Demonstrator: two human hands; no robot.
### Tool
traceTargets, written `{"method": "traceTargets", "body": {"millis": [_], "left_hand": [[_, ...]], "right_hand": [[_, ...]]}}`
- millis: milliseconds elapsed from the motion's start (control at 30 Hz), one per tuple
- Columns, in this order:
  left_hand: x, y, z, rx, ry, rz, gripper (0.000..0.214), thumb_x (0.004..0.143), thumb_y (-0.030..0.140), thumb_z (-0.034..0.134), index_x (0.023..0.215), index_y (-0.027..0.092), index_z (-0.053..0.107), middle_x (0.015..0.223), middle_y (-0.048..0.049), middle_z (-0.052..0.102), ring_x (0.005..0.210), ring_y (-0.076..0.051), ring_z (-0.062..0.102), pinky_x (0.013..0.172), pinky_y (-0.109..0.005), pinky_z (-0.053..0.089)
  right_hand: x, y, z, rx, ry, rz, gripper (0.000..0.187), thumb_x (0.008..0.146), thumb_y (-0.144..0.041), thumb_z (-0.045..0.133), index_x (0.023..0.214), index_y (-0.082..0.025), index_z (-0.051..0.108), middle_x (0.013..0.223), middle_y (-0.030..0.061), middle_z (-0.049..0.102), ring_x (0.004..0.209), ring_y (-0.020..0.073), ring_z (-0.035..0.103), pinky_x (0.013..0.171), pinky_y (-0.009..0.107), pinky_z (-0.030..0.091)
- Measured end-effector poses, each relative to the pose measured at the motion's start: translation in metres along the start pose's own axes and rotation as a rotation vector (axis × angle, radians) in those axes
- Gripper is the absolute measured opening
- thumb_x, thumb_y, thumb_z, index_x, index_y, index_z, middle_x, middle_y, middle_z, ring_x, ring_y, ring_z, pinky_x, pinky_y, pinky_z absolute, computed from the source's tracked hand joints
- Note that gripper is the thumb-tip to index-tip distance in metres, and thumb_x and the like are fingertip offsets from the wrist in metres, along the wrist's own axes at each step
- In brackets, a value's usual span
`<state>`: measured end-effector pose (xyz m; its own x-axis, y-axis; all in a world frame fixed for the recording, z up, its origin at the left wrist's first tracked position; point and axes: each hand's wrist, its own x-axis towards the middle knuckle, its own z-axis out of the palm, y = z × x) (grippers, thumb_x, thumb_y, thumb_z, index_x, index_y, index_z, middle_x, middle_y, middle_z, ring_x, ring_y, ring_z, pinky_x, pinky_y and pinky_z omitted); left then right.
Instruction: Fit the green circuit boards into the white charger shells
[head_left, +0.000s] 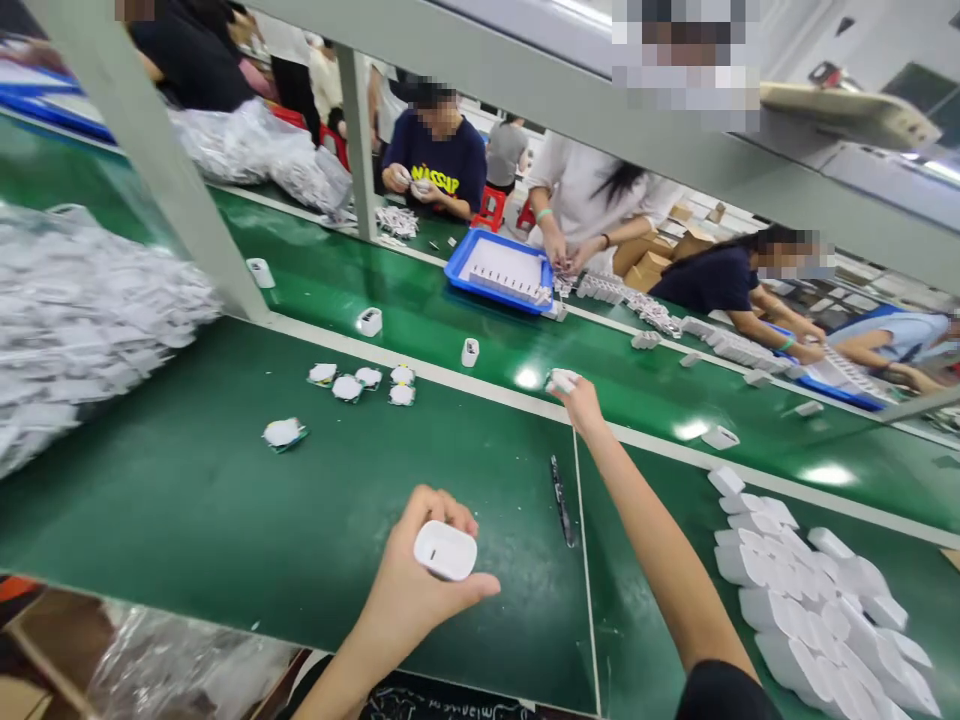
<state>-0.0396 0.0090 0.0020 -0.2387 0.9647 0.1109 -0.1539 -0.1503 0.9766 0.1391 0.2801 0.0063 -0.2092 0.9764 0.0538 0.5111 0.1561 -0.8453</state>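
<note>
My left hand [405,575] is closed around a white charger housing [454,552], an oblong plastic shell with a small dark slot, tilted so its inner face shows. Stretched out to the far edge strip, my right hand [586,405] grips a white charger piece [562,381] over the green conveyor belt [420,290]; the fingers hide part of it. On the workbench [247,520], several white-topped circuit boards [347,388] lie left of my hands, one circuit board [284,433] apart from the others. A black pen [560,500] lies between my two arms.
White housings [810,590] are clustered at the right. A large heap of white parts [90,320] fills the left side. Single housings [470,352] stand on the belt. Grey posts [150,150] rise from the bench. Across the belt, co-workers handle parts beside a blue tray [459,265].
</note>
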Motion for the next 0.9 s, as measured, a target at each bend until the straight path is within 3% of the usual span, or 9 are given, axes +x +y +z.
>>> {"method": "traceTargets", "body": {"millis": [100,200,300,400,500,633,733,900], "left_hand": [[0.002,0.001,0.004,-0.099,-0.060,-0.282,0.036,0.064,0.023,0.080,0.081,0.021,0.049,0.097,-0.0051,0.071,0.089,-0.020,0.069,0.075,-0.031,0.057],[0.000,0.000,0.004,-0.095,-0.118,-0.396,0.035,0.073,0.033,0.076,0.101,0.018,0.060,0.100,-0.0092,0.073,0.089,-0.022,0.070,0.078,-0.033,0.058],[-0.011,0.000,-0.001,0.051,-0.226,-0.250,0.054,0.089,0.038,0.060,0.138,0.024,0.045,0.132,-0.0126,0.060,0.120,-0.026,0.060,0.101,-0.041,0.050],[-0.021,0.003,-0.006,0.216,-0.360,-0.050,0.062,0.096,0.031,0.047,0.152,0.033,0.020,0.156,-0.0090,0.033,0.142,-0.028,0.036,0.112,-0.044,0.041],[-0.024,0.009,-0.006,0.303,-0.368,0.102,0.060,0.093,0.024,0.054,0.147,0.034,0.031,0.149,-0.0088,0.042,0.138,-0.025,0.043,0.108,-0.040,0.047],[-0.026,0.016,-0.003,0.284,-0.324,0.295,0.055,0.086,0.014,0.064,0.136,0.028,0.047,0.135,-0.0065,0.056,0.136,-0.022,0.047,0.109,-0.033,0.046],[-0.031,0.019,-0.003,0.266,-0.310,0.331,0.056,0.085,0.011,0.065,0.136,0.023,0.048,0.135,-0.0071,0.057,0.136,-0.021,0.047,0.111,-0.030,0.044],[-0.036,0.023,-0.004,0.212,-0.291,0.353,0.054,0.084,0.014,0.068,0.135,0.019,0.050,0.133,-0.0083,0.059,0.135,-0.025,0.047,0.110,-0.035,0.045]], "right_hand": [[-0.047,-0.025,0.005,0.243,-0.029,-0.074,0.040,0.093,-0.051,0.051,0.111,-0.016,0.061,0.107,0.0087,0.067,0.091,0.0194,0.066,0.081,0.040,0.056],[-0.116,-0.047,0.003,0.395,-0.071,-0.122,0.044,0.084,-0.058,0.059,0.107,-0.021,0.064,0.107,0.0099,0.069,0.092,0.0229,0.067,0.079,0.039,0.056],[-0.183,-0.065,0.000,0.467,-0.084,-0.211,0.033,0.083,-0.049,0.066,0.108,-0.027,0.066,0.114,0.0085,0.068,0.101,0.0253,0.066,0.080,0.037,0.057],[-0.229,-0.078,0.003,0.422,-0.056,-0.400,0.026,0.090,-0.037,0.061,0.116,-0.032,0.062,0.116,0.0074,0.066,0.111,0.0260,0.062,0.092,0.043,0.054],[-0.250,-0.085,0.010,0.331,0.010,-0.548,0.030,0.094,-0.034,0.054,0.124,-0.031,0.056,0.116,0.0088,0.062,0.111,0.0263,0.058,0.091,0.047,0.052],[-0.258,-0.089,0.018,0.216,0.069,-0.712,0.031,0.094,-0.030,0.051,0.124,-0.020,0.053,0.113,0.0106,0.060,0.102,0.0237,0.057,0.090,0.045,0.051],[-0.262,-0.092,0.021,0.160,0.063,-0.752,0.029,0.095,-0.030,0.051,0.120,-0.017,0.052,0.108,0.0100,0.061,0.096,0.0216,0.059,0.091,0.043,0.052],[-0.268,-0.096,0.024,0.106,0.093,-0.735,0.026,0.096,-0.033,0.050,0.116,-0.017,0.053,0.102,0.0085,0.062,0.096,0.0208,0.061,0.089,0.040,0.054]]}}
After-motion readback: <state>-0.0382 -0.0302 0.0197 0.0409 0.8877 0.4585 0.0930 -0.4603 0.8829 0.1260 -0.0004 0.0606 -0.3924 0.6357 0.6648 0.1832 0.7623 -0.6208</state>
